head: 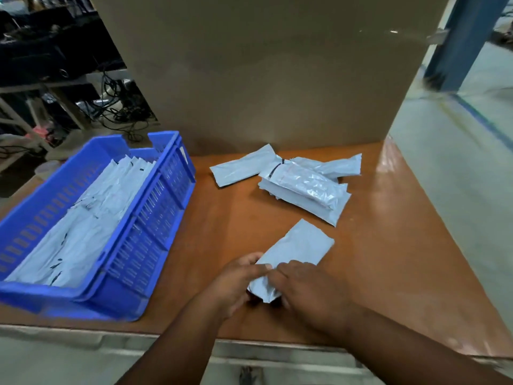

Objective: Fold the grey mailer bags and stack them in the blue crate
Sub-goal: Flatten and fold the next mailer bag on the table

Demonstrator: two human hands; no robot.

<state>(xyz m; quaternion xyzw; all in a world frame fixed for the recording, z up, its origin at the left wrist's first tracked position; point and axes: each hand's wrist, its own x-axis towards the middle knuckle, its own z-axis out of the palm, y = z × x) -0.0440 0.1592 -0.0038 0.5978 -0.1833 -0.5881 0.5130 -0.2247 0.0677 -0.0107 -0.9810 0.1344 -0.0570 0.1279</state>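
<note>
Left hand (236,282) and right hand (308,290) both grip one grey mailer bag (294,254) on the worktop (222,240), beside the blue crate (155,218).

One blue crate (155,218) of many stacked bags, one bag (299,248) in two hands, several loose bags (302,187) beyond.

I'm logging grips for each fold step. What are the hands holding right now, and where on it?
Both the left hand and right hand grip one grey mailer bag at its near end.
</note>
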